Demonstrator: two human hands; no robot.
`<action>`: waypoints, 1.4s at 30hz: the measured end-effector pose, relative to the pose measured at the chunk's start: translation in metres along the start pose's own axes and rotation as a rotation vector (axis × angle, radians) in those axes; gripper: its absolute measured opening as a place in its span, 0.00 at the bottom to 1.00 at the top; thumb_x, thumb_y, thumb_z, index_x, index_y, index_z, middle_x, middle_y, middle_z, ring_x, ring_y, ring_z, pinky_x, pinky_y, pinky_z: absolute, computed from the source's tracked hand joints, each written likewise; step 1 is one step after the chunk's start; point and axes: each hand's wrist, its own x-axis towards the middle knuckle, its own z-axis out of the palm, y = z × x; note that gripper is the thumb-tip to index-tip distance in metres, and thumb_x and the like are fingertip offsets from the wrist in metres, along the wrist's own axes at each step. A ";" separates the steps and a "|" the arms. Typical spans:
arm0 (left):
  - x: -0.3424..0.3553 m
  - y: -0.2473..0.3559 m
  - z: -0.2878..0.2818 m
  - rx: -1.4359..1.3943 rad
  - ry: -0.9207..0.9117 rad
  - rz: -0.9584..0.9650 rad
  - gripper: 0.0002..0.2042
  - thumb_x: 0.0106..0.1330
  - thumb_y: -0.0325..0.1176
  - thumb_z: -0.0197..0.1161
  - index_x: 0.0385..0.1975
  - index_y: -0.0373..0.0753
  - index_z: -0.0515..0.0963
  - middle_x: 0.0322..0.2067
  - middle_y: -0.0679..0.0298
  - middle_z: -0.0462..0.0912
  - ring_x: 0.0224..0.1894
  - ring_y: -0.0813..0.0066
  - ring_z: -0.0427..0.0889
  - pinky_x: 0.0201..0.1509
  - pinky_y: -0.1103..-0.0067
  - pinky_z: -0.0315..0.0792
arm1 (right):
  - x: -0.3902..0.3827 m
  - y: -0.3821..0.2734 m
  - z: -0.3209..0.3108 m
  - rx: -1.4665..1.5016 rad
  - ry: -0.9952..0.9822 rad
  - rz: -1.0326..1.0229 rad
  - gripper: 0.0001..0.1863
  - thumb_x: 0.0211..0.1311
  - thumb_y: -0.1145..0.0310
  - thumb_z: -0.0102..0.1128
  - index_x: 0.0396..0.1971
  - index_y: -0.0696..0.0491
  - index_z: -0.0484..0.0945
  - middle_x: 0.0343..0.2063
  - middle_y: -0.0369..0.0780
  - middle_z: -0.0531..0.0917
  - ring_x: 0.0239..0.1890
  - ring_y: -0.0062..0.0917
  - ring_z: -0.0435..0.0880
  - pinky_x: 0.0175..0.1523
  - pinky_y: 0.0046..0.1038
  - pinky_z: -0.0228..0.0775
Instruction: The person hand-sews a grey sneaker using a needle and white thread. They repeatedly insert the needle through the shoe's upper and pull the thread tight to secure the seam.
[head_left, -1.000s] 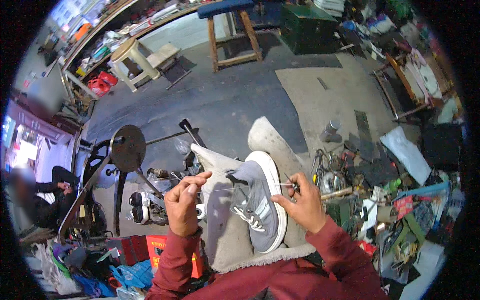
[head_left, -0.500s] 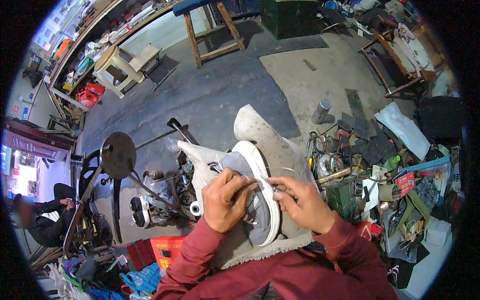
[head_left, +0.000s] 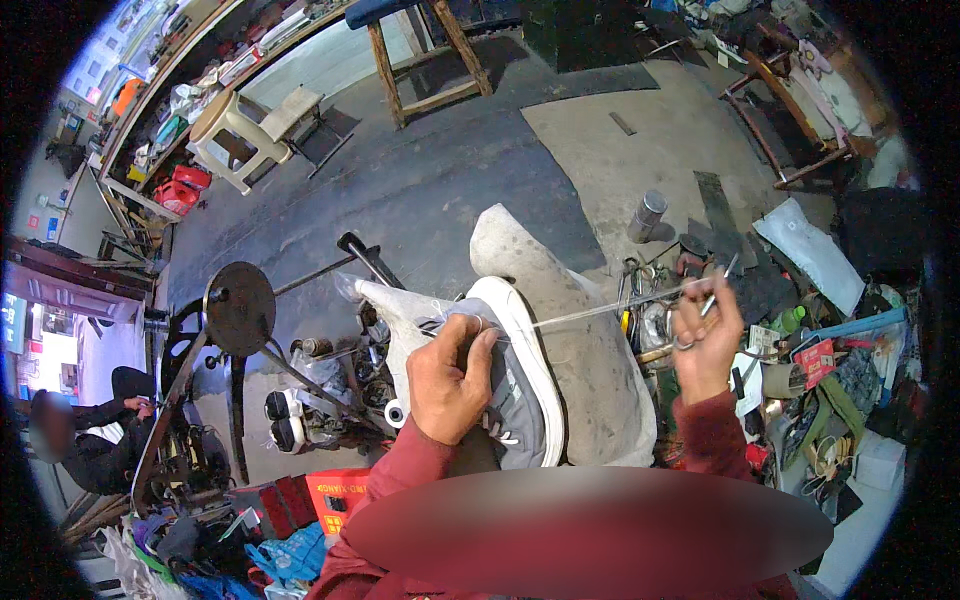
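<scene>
A grey sneaker (head_left: 522,420) with a white sole rests on the pale cloth (head_left: 600,400) over my lap, sole edge turned to the right. My left hand (head_left: 450,380) is closed on its upper, thumb and index finger pressed together, with a bit of thread by the fingertip. From the sole's edge a white thread (head_left: 610,306) runs taut to the right and up. My right hand (head_left: 708,340), raised off the shoe, is closed on the thread's far end and a slim metal tool (head_left: 733,266), whose exact kind is unclear.
A round metal plate on a stand (head_left: 239,308) rises at my left. Tools, pliers and scraps crowd the right, near a metal canister (head_left: 648,212). A red box (head_left: 337,497) lies front left. A seated person (head_left: 100,425) is at far left; a stool (head_left: 235,140) stands behind.
My right hand has moved from the sole's edge up and to the right, drawing the thread out taut. My left hand stays at the sneaker, shifted slightly left.
</scene>
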 end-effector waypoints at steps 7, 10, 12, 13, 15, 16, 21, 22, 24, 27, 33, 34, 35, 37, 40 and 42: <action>-0.001 0.001 0.001 -0.053 -0.014 -0.016 0.04 0.68 0.25 0.65 0.35 0.32 0.78 0.22 0.57 0.79 0.23 0.76 0.77 0.30 0.78 0.72 | -0.035 0.046 0.016 -0.726 -0.202 -0.165 0.10 0.65 0.69 0.66 0.44 0.54 0.82 0.29 0.31 0.81 0.23 0.12 0.71 0.27 0.17 0.62; -0.003 0.003 -0.003 -0.042 -0.034 -0.022 0.04 0.69 0.26 0.64 0.36 0.31 0.79 0.23 0.60 0.79 0.25 0.80 0.77 0.32 0.79 0.72 | -0.041 0.069 0.044 -1.043 -0.577 -0.471 0.20 0.59 0.70 0.74 0.49 0.57 0.79 0.34 0.35 0.85 0.23 0.08 0.66 0.27 0.16 0.59; -0.005 0.002 -0.006 -0.055 -0.045 -0.044 0.04 0.70 0.26 0.63 0.36 0.31 0.79 0.24 0.63 0.80 0.26 0.81 0.76 0.33 0.80 0.72 | -0.042 0.073 0.058 -1.077 -0.652 -0.380 0.22 0.53 0.66 0.80 0.44 0.57 0.79 0.29 0.35 0.83 0.23 0.10 0.68 0.27 0.17 0.60; -0.006 0.001 -0.008 -0.144 -0.051 -0.074 0.04 0.71 0.26 0.62 0.37 0.31 0.80 0.25 0.64 0.81 0.27 0.81 0.76 0.33 0.81 0.72 | -0.042 0.073 0.062 -1.113 -0.682 -0.286 0.23 0.50 0.63 0.83 0.39 0.57 0.78 0.25 0.36 0.81 0.23 0.11 0.70 0.27 0.18 0.61; -0.007 -0.004 -0.013 -0.299 -0.069 -0.156 0.05 0.73 0.27 0.61 0.37 0.32 0.80 0.27 0.67 0.81 0.27 0.82 0.77 0.34 0.82 0.72 | -0.043 0.070 0.062 -1.273 -0.706 -0.327 0.22 0.49 0.63 0.83 0.35 0.56 0.76 0.19 0.35 0.78 0.20 0.12 0.70 0.25 0.20 0.61; -0.007 -0.008 -0.015 -0.414 -0.060 -0.229 0.08 0.76 0.30 0.58 0.38 0.33 0.80 0.27 0.69 0.81 0.25 0.84 0.74 0.31 0.84 0.70 | -0.044 0.069 0.060 -1.425 -0.689 -0.260 0.22 0.49 0.63 0.83 0.32 0.56 0.75 0.17 0.35 0.76 0.19 0.13 0.70 0.24 0.21 0.62; -0.007 -0.042 -0.046 -0.781 0.147 -0.309 0.13 0.81 0.40 0.50 0.41 0.37 0.77 0.17 0.71 0.69 0.18 0.84 0.65 0.23 0.83 0.63 | -0.052 0.083 0.047 -1.278 -0.671 -0.449 0.20 0.53 0.58 0.80 0.27 0.53 0.75 0.16 0.40 0.79 0.18 0.29 0.80 0.23 0.32 0.67; -0.007 -0.052 -0.054 -0.824 0.215 -0.312 0.13 0.81 0.40 0.50 0.42 0.37 0.76 0.16 0.72 0.66 0.17 0.84 0.64 0.22 0.82 0.62 | -0.051 0.085 0.044 -1.294 -0.682 -0.478 0.20 0.55 0.56 0.78 0.26 0.52 0.76 0.18 0.42 0.82 0.20 0.35 0.84 0.24 0.35 0.69; -0.010 -0.071 -0.076 -0.871 0.328 -0.345 0.13 0.81 0.41 0.50 0.43 0.38 0.75 0.15 0.74 0.61 0.16 0.84 0.59 0.22 0.82 0.61 | -0.050 0.089 0.042 -1.276 -0.691 -0.538 0.18 0.56 0.59 0.77 0.25 0.52 0.74 0.16 0.43 0.80 0.19 0.39 0.83 0.24 0.37 0.68; -0.022 -0.098 -0.109 -0.899 0.459 -0.435 0.13 0.80 0.43 0.51 0.43 0.39 0.75 0.16 0.76 0.57 0.16 0.87 0.55 0.22 0.82 0.58 | -0.046 0.092 0.041 -1.295 -0.726 -0.585 0.18 0.56 0.61 0.76 0.24 0.52 0.72 0.15 0.44 0.78 0.19 0.41 0.82 0.24 0.39 0.67; -0.054 -0.140 -0.112 -1.109 0.405 -0.559 0.11 0.79 0.42 0.52 0.43 0.41 0.75 0.18 0.75 0.58 0.17 0.83 0.56 0.24 0.77 0.60 | -0.045 0.092 0.049 -1.292 -0.751 -0.599 0.17 0.55 0.67 0.77 0.23 0.56 0.73 0.16 0.45 0.78 0.16 0.38 0.78 0.23 0.34 0.65; -0.057 -0.145 -0.112 -1.151 0.427 -0.587 0.11 0.79 0.42 0.52 0.38 0.42 0.74 0.20 0.72 0.64 0.17 0.80 0.59 0.27 0.76 0.63 | -0.045 0.091 0.050 -1.266 -0.737 -0.584 0.18 0.55 0.67 0.77 0.23 0.56 0.73 0.16 0.45 0.78 0.16 0.36 0.77 0.23 0.33 0.65; -0.060 -0.148 -0.117 -1.100 0.394 -0.586 0.12 0.79 0.42 0.52 0.36 0.42 0.73 0.22 0.70 0.69 0.18 0.78 0.64 0.29 0.75 0.67 | -0.047 0.089 0.051 -1.251 -0.714 -0.564 0.18 0.55 0.67 0.78 0.23 0.56 0.73 0.16 0.45 0.78 0.15 0.35 0.77 0.22 0.33 0.64; -0.064 -0.150 -0.131 -0.974 0.372 -0.619 0.14 0.78 0.44 0.53 0.32 0.43 0.71 0.28 0.64 0.77 0.22 0.72 0.74 0.33 0.73 0.73 | -0.051 0.082 0.051 -1.238 -0.673 -0.419 0.17 0.58 0.63 0.75 0.25 0.54 0.74 0.16 0.44 0.79 0.18 0.38 0.81 0.23 0.36 0.67; -0.063 -0.138 -0.153 -0.495 0.267 -0.661 0.12 0.76 0.42 0.57 0.38 0.39 0.73 0.38 0.58 0.82 0.33 0.66 0.86 0.34 0.70 0.79 | -0.055 0.071 0.052 -1.266 -0.598 -0.261 0.15 0.58 0.64 0.75 0.29 0.55 0.76 0.18 0.42 0.80 0.18 0.37 0.81 0.25 0.36 0.69; -0.059 -0.119 -0.151 -0.013 0.273 -0.756 0.11 0.75 0.38 0.59 0.43 0.36 0.74 0.42 0.59 0.82 0.34 0.67 0.86 0.32 0.70 0.79 | -0.056 0.066 0.052 -1.204 -0.567 -0.424 0.11 0.62 0.70 0.68 0.41 0.57 0.79 0.29 0.45 0.82 0.27 0.40 0.83 0.33 0.36 0.73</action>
